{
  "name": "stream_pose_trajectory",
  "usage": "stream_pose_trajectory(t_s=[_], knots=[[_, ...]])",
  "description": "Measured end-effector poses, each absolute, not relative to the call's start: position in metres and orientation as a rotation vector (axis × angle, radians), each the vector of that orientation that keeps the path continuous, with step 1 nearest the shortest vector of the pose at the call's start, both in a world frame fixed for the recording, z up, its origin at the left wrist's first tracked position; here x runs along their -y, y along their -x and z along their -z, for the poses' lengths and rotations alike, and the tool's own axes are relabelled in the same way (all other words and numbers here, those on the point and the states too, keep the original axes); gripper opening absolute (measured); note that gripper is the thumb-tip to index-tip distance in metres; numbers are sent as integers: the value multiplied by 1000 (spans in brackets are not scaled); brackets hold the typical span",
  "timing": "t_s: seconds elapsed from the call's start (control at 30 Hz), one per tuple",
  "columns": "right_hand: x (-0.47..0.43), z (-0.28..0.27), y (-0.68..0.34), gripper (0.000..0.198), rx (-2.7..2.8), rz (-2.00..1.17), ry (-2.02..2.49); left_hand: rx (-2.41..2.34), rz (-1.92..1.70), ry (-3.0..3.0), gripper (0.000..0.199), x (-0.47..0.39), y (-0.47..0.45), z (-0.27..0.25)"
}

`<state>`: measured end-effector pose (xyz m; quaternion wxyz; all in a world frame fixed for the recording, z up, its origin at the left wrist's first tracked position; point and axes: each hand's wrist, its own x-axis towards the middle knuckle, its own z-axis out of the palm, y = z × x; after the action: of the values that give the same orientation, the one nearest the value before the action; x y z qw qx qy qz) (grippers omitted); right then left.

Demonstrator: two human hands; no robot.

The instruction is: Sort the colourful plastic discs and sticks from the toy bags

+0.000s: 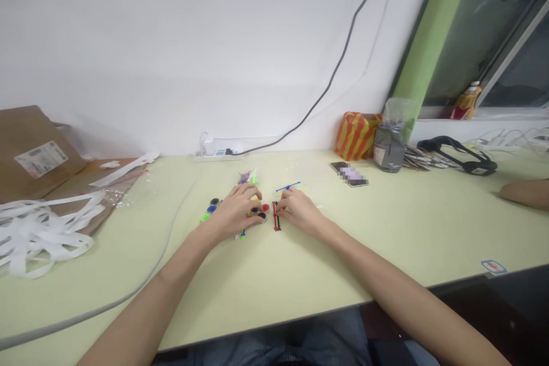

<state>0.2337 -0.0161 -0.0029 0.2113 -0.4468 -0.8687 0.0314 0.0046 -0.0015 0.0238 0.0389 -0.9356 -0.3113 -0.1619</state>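
Note:
Small coloured plastic parts lie in a loose group on the table, too small to name exactly. My left hand (238, 209) is spread over them, its thumb and fingers apart around black discs (262, 215) and a red disc (266, 207). A blue disc (211, 209) and a green piece (205, 217) lie left of this hand. My right hand (300, 211) has its fingertips together on thin rods, a red rod (275, 223) beside a black rod (278, 222). Just beyond that hand is a blue rod (288, 186). The hands partly cover the parts.
White strips (47, 234) and a brown paper bag (36, 154) occupy the left. A grey cable (150, 274) crosses the table. Behind are a power strip (218, 151), phone (349, 174), striped bag (355, 136) and grey bag (389, 146). Another person's arm (525, 193) rests at right.

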Motion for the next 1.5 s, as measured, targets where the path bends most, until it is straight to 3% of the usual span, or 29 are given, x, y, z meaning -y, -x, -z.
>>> stream_pose_trajectory(t_s=[0.27,0.37,0.47,0.57,0.8,0.9,1.2,1.5], knots=[[22,-12,-239,11,2312,-255,1102,961,577,2910,7,8,-12,-24],[28,-27,-247,12,2135,-649,930,993,723,2890,10,9,-13,-26],[33,-36,-250,26,1911,-1164,759,1089,842,2841,14,9,-14,-27],[32,-33,-247,37,1704,-1406,652,1256,958,2806,11,11,-16,-25],[24,-18,-240,40,1395,-1338,681,1448,1389,2909,21,20,-25,-21],[23,-15,-237,45,1339,-1287,696,1489,1466,2966,23,22,-30,-22],[31,-16,-225,33,1552,-878,862,1622,1599,3110,28,27,-40,-23],[27,-14,-228,39,1603,-1092,837,1599,1740,3137,26,28,-42,-19]])
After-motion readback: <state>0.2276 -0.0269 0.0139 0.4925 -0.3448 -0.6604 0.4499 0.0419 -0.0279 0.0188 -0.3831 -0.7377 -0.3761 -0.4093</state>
